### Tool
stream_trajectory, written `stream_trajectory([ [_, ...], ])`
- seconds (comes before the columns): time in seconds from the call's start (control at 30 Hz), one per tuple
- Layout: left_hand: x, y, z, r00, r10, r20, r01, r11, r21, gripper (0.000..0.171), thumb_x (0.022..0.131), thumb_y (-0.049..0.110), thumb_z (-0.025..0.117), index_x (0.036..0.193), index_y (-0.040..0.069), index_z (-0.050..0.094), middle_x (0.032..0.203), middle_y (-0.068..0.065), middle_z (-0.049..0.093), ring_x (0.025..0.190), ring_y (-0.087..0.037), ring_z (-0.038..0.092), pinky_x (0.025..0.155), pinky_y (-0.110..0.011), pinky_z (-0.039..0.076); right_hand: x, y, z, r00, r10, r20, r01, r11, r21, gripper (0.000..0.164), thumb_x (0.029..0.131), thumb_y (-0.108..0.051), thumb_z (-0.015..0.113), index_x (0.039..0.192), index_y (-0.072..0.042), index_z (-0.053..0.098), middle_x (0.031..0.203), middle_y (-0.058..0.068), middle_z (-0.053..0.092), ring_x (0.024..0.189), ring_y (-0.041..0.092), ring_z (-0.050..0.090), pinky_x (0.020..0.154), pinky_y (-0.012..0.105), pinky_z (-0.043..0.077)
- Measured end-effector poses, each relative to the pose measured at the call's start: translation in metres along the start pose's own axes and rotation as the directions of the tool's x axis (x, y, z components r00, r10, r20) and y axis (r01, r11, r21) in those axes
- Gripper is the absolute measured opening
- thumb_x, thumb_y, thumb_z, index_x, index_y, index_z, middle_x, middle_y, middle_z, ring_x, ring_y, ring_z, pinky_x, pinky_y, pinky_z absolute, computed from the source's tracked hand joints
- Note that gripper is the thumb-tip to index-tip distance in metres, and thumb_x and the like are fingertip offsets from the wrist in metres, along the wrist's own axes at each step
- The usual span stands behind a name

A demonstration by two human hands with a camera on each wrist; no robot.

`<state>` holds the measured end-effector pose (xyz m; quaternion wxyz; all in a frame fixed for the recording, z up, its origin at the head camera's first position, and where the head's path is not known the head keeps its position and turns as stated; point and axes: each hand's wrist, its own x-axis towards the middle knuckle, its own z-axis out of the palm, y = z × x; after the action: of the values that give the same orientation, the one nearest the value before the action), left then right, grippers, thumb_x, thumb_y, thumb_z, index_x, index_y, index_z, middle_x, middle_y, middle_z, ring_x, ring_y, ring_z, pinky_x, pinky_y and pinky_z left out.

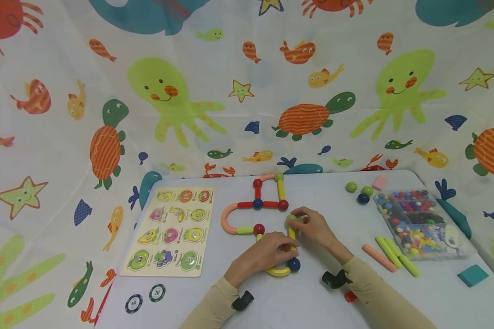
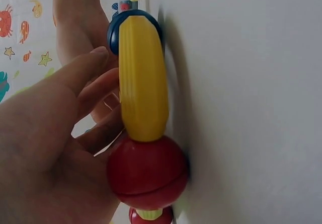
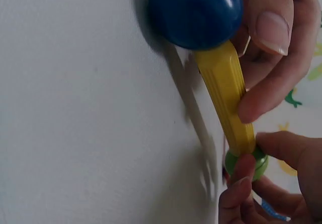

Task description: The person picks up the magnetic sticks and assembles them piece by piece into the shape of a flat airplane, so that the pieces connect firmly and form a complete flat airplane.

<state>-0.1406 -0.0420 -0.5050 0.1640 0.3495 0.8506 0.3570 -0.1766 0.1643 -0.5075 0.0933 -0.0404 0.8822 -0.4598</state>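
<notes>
My right hand pinches a green ball at the far end of a straight yellow stick. A blue ball joins the stick's near end. My left hand lies over the lower loop, one fingertip touching the yellow stick, its thumb apart from it beside the blue ball. A curved yellow piece links the blue ball to a red ball, partly hidden from the head view by the left hand. Further back, the connected shape has a red ball and a curved pink piece.
Left stands a fruit picture board, with two round chips in front. Loose green sticks, a pink stick and a compartment box of beads lie right. Loose balls and a teal block are nearby.
</notes>
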Motion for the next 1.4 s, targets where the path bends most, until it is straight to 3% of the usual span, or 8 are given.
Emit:
stream_trajectory([
  [0.17, 0.0, 0.001, -0.001, 1.0, 0.008, -0.007, -0.008, 1.0, 0.01, 0.032, 0.1, 0.036, 0.065, 0.127, 0.019, 0.071, 0.1, 0.012, 0.067, 0.089, 0.003, 0.054, 0.078, -0.013, 0.048, -0.001, -0.002, 0.002, 1.0, 0.004, 0.009, -0.004, 1.0, -0.021, 0.037, 0.095, -0.032, 0.071, 0.124, -0.01, 0.064, 0.102, 0.005, 0.069, 0.08, 0.017, 0.061, 0.07, 0.028, 0.051],
  [0.33, -0.002, 0.001, -0.002, 1.0, -0.001, -0.007, 0.001, 1.0, 0.002, 0.033, 0.1, 0.036, 0.064, 0.128, 0.019, 0.071, 0.106, 0.012, 0.068, 0.093, 0.003, 0.055, 0.081, -0.014, 0.049, -0.003, -0.001, 0.002, 1.0, 0.016, 0.019, -0.016, 0.999, -0.032, 0.037, 0.095, -0.033, 0.071, 0.124, -0.011, 0.065, 0.106, 0.006, 0.068, 0.083, 0.018, 0.061, 0.07, 0.028, 0.051],
  [0.47, -0.007, 0.0, -0.008, 0.997, -0.023, -0.076, 0.023, 1.0, 0.001, 0.031, 0.101, 0.034, 0.064, 0.128, 0.022, 0.071, 0.106, 0.013, 0.067, 0.096, 0.001, 0.056, 0.084, -0.016, 0.05, -0.004, 0.002, 0.003, 1.0, 0.003, 0.028, -0.001, 0.998, -0.055, 0.038, 0.096, -0.033, 0.071, 0.125, -0.009, 0.065, 0.112, 0.008, 0.067, 0.085, 0.019, 0.06, 0.068, 0.027, 0.051],
  [0.57, -0.013, -0.004, -0.017, 0.981, -0.037, -0.188, 0.039, 0.999, 0.011, 0.029, 0.1, 0.031, 0.065, 0.127, 0.022, 0.07, 0.108, 0.011, 0.067, 0.1, -0.003, 0.058, 0.089, -0.022, 0.053, -0.005, 0.003, 0.004, 1.0, -0.004, 0.025, 0.006, 0.998, -0.063, 0.038, 0.095, -0.033, 0.071, 0.125, -0.009, 0.065, 0.114, 0.009, 0.067, 0.085, 0.019, 0.06, 0.068, 0.027, 0.052],
  [0.77, -0.026, -0.019, -0.037, 0.922, -0.105, -0.372, 0.115, 0.993, 0.005, 0.028, 0.099, 0.027, 0.067, 0.126, 0.019, 0.069, 0.122, 0.006, 0.064, 0.12, -0.014, 0.056, 0.103, -0.037, 0.052, -0.009, 0.005, 0.0, 1.0, 0.007, 0.018, -0.005, 0.998, -0.07, 0.044, 0.095, -0.037, 0.071, 0.13, -0.011, 0.063, 0.121, 0.009, 0.067, 0.088, 0.017, 0.062, 0.07, 0.028, 0.054],
  [0.9, -0.033, -0.03, -0.043, 0.902, -0.176, -0.394, 0.187, 0.982, -0.009, 0.031, 0.099, 0.03, 0.067, 0.128, 0.019, 0.067, 0.128, 0.005, 0.061, 0.127, -0.016, 0.052, 0.108, -0.042, 0.048, -0.015, 0.009, -0.016, 1.0, -0.007, -0.014, 0.006, 0.998, -0.068, 0.042, 0.096, -0.034, 0.07, 0.131, -0.011, 0.063, 0.122, 0.008, 0.067, 0.086, 0.017, 0.064, 0.07, 0.03, 0.053],
  [1.23, -0.034, -0.041, -0.04, 0.913, -0.198, -0.356, 0.206, 0.978, -0.013, 0.035, 0.101, 0.032, 0.064, 0.131, 0.017, 0.066, 0.122, 0.004, 0.065, 0.117, -0.014, 0.058, 0.105, -0.039, 0.049, -0.054, 0.037, -0.077, 0.983, -0.025, -0.181, -0.003, 0.989, -0.148, 0.044, 0.099, -0.039, 0.065, 0.131, -0.008, 0.063, 0.119, 0.012, 0.069, 0.085, 0.016, 0.068, 0.064, 0.027, 0.049],
  [1.4, -0.032, -0.043, -0.039, 0.913, -0.196, -0.358, 0.203, 0.979, -0.019, 0.034, 0.1, 0.032, 0.065, 0.131, 0.017, 0.066, 0.121, 0.005, 0.066, 0.116, -0.015, 0.059, 0.105, -0.039, 0.049, -0.087, 0.056, -0.107, 0.968, 0.033, -0.247, -0.079, 0.981, -0.179, 0.047, 0.101, -0.044, 0.061, 0.133, -0.01, 0.062, 0.122, 0.013, 0.069, 0.091, 0.024, 0.068, 0.061, 0.028, 0.05],
])
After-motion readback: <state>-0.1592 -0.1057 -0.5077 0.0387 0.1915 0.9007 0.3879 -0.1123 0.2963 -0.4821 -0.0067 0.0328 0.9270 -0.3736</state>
